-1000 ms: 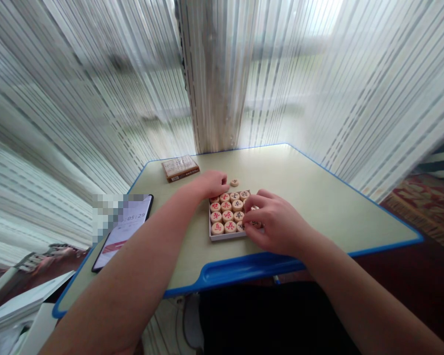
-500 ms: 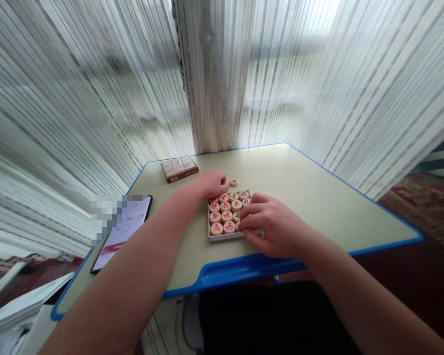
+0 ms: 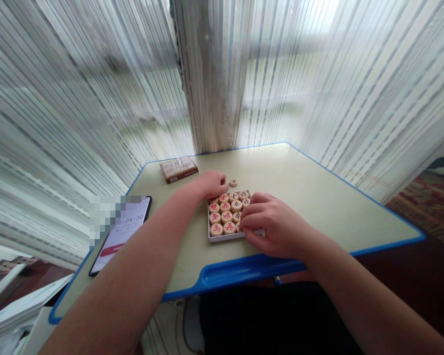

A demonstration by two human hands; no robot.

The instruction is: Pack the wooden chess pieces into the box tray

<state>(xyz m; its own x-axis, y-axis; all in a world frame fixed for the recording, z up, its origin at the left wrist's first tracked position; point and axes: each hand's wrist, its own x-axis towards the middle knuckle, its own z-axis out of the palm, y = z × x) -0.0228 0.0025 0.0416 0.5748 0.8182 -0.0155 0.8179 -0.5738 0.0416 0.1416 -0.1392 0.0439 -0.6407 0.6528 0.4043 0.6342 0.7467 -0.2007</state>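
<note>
A shallow white box [image 3: 222, 237] holds several round wooden chess pieces [image 3: 225, 217] marked in red or black. My right hand [image 3: 272, 224] lies curled over the box's right side, fingertips pressing on pieces there and hiding them. My left hand [image 3: 210, 183] rests at the box's far left corner, fingers bent, right beside a single loose piece [image 3: 233, 183] lying on the desk. I cannot see whether its fingers hold anything.
The desk [image 3: 311, 197] is pale with a blue rim and a blue pen groove [image 3: 240, 272] at the near edge. A phone [image 3: 120, 232] with a lit screen lies at the left. A small brown box [image 3: 178, 168] sits far left. Sheer curtains surround the desk.
My right hand slid slightly left and lower over the pieces and curled more. The left hand stayed put. The phone's timer advanced a second.
</note>
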